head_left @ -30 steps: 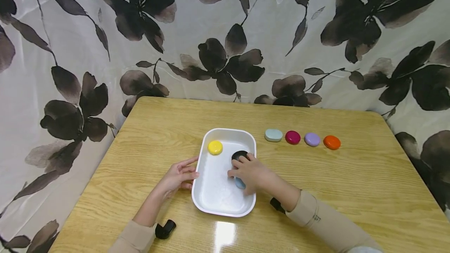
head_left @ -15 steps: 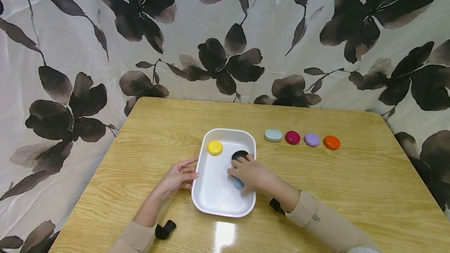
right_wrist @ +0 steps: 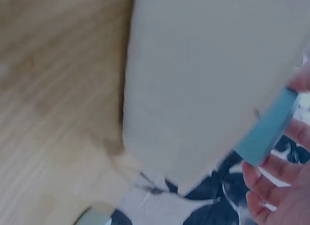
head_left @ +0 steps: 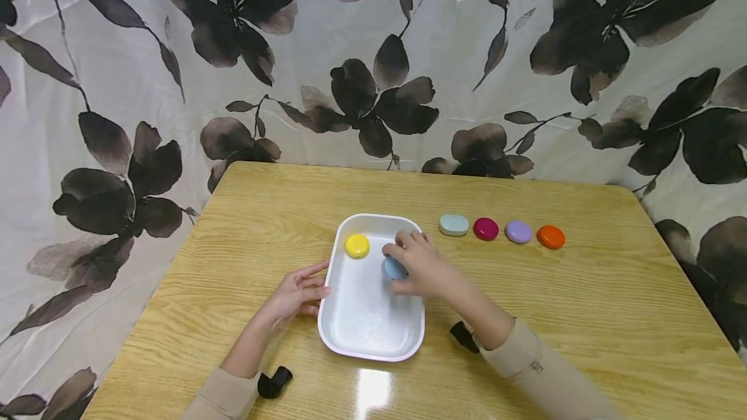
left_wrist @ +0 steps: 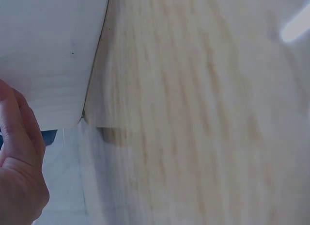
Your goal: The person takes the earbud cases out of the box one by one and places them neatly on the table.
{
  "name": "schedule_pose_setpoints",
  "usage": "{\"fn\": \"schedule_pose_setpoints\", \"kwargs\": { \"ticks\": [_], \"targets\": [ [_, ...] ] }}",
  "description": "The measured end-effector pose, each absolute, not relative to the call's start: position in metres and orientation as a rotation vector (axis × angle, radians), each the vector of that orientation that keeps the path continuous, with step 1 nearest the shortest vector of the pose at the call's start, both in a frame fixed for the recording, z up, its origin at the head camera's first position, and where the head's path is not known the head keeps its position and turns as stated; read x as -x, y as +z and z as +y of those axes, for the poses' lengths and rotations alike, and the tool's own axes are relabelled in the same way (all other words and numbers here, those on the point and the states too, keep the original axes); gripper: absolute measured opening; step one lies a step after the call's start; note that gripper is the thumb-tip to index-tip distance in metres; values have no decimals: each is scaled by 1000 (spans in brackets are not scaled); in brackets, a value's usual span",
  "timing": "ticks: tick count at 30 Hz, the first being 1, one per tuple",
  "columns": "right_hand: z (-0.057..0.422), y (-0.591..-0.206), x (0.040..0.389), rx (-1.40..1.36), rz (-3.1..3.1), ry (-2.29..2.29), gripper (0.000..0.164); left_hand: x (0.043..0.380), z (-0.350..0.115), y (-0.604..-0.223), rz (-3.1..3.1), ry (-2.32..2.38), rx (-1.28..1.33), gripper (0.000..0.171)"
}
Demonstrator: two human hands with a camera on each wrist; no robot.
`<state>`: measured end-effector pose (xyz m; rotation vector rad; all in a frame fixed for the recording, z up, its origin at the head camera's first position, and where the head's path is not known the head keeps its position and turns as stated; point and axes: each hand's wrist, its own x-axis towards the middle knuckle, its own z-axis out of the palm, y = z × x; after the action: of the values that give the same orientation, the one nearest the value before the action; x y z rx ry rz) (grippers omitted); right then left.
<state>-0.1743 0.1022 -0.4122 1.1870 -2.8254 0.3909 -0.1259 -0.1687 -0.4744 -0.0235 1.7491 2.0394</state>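
Observation:
A white rectangular tray [head_left: 373, 349] stands on the wooden table. My left hand [head_left: 297, 293] rests at its left side, fingers fairly straight, thumb tip at the rim; the left wrist view shows these fingers [left_wrist: 17, 123] against the tray wall. Over the tray's right part, my right hand [head_left: 423, 264] pinches a light blue round disc [head_left: 394, 268] between thumb and fingers. In the right wrist view the disc [right_wrist: 269, 130] appears nearly edge-on. A yellow round disc [head_left: 357, 246] lies in the tray's far left corner. The black disc is hidden by my right hand.
Right of the tray, a row lies on the table [head_left: 525, 303]: a pale green oval piece [head_left: 454, 225], a dark red disc [head_left: 486, 229], a lilac disc [head_left: 518, 231] and an orange disc [head_left: 551, 236]. A floral cloth [head_left: 292, 128] hangs behind the table.
My right hand has moved toward the tray's far end with the blue disc and now covers the black disc, seen before. The left hand, tray and yellow disc stay put.

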Motion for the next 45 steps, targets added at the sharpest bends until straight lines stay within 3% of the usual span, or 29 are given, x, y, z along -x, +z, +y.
{"fn": "schedule_pose_setpoints", "kwargs": {
  "ticks": [15, 27, 35, 45],
  "targets": [
    [151, -418, 199, -524, -2970, 419, 50, 128, -172, -471, 1744, 2024, 13, 66],
    [168, -449, 211, -379, -3184, 252, 52, 130, -172, -467, 1729, 2019, 31, 67],
    [169, -455, 221, -357, -3306, 189, 62, 132, -173, -465, 1725, 2018, 27, 66],
    [168, -456, 226, -358, -3329, 219, 59, 136, -173, -462, 1721, 2017, 39, 67]
  ]
}}
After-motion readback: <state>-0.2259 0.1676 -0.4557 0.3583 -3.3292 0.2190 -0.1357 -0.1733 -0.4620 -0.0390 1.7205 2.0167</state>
